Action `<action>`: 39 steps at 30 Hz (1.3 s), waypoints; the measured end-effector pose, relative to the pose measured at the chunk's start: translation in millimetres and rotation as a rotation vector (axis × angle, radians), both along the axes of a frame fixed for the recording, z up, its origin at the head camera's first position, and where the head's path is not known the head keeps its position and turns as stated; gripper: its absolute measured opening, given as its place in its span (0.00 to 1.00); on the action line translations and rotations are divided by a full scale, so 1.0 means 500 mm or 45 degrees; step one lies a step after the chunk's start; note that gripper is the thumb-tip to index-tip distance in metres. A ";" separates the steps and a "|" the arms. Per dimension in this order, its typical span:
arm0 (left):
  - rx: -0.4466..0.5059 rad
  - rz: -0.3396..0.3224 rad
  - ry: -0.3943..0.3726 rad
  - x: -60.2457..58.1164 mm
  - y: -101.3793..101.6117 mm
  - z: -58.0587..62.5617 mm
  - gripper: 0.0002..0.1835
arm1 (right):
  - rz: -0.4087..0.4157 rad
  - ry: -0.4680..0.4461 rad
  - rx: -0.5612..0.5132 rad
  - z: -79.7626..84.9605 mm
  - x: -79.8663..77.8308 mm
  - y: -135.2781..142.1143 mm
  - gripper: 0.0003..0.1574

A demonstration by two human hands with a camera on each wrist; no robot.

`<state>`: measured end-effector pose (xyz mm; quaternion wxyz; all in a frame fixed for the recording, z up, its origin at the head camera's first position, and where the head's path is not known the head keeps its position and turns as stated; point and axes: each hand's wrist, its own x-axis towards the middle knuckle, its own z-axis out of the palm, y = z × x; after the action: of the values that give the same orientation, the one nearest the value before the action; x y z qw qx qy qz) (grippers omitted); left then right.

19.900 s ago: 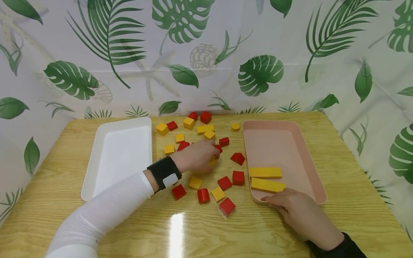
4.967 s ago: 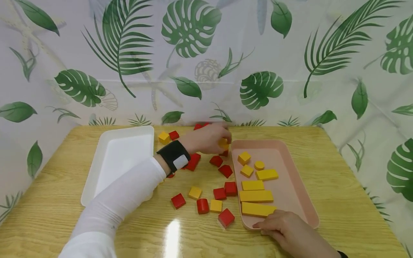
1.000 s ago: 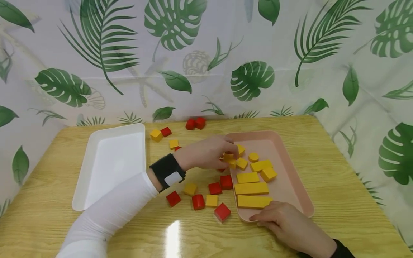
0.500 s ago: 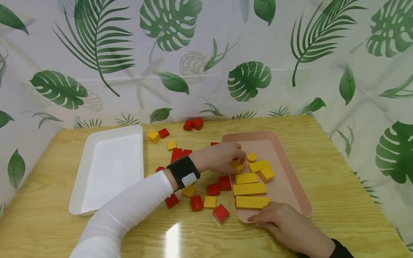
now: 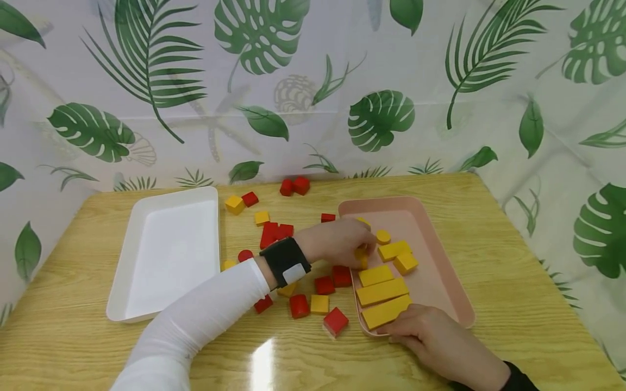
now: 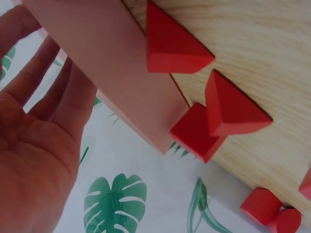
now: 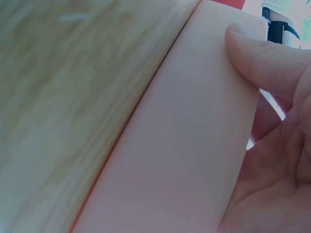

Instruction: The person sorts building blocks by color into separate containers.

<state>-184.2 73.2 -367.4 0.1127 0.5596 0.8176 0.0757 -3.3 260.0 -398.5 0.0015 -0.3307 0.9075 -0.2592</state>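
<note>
My left hand reaches over the left wall of the pink tray, its fingers curled round a yellow block just inside. In the left wrist view the fingers pass behind the tray's wall, so their tips are hidden. My right hand grips the tray's near edge, its thumb on the outer wall in the right wrist view. Inside the tray, long yellow blocks lie slanted in the near left part. A yellow disc and a yellow cube lie farther back.
Red blocks and a few yellow ones, such as a yellow block, are scattered left of the pink tray. A white tray stands at the left. A leaf-patterned cloth hangs behind the wooden table.
Over the last second my left hand has moved right, farther over the pink tray's wall. The long yellow blocks have turned from level to slanted. Several more yellow blocks lie in the tray than earlier.
</note>
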 end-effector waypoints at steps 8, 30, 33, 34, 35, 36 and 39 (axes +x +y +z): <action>-0.022 0.045 -0.006 0.008 -0.002 -0.001 0.13 | 0.005 -0.018 -0.004 -0.001 0.001 -0.001 0.17; -0.016 0.115 0.006 0.073 -0.257 0.016 0.17 | -0.006 -0.043 0.024 0.005 0.001 0.001 0.17; -0.021 0.090 -0.051 0.080 -0.267 0.005 0.17 | -0.003 -0.025 0.015 0.004 0.000 0.000 0.18; -0.024 0.079 -0.068 0.082 -0.268 0.001 0.16 | -0.001 -0.020 0.010 0.003 0.000 0.000 0.18; -0.027 0.072 -0.094 0.083 -0.269 -0.002 0.16 | 0.000 -0.016 0.005 0.003 0.000 -0.001 0.18; -0.031 0.065 -0.115 0.084 -0.269 -0.007 0.15 | 0.002 -0.011 0.001 0.002 -0.001 -0.001 0.19; -0.039 0.046 -0.151 0.090 -0.267 -0.018 0.13 | 0.011 -0.002 -0.005 -0.001 -0.001 -0.002 0.19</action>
<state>-139.4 -60.3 -376.4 0.1681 0.5375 0.8204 0.0985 -3.7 258.8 -398.9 0.0026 -0.3342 0.9056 -0.2612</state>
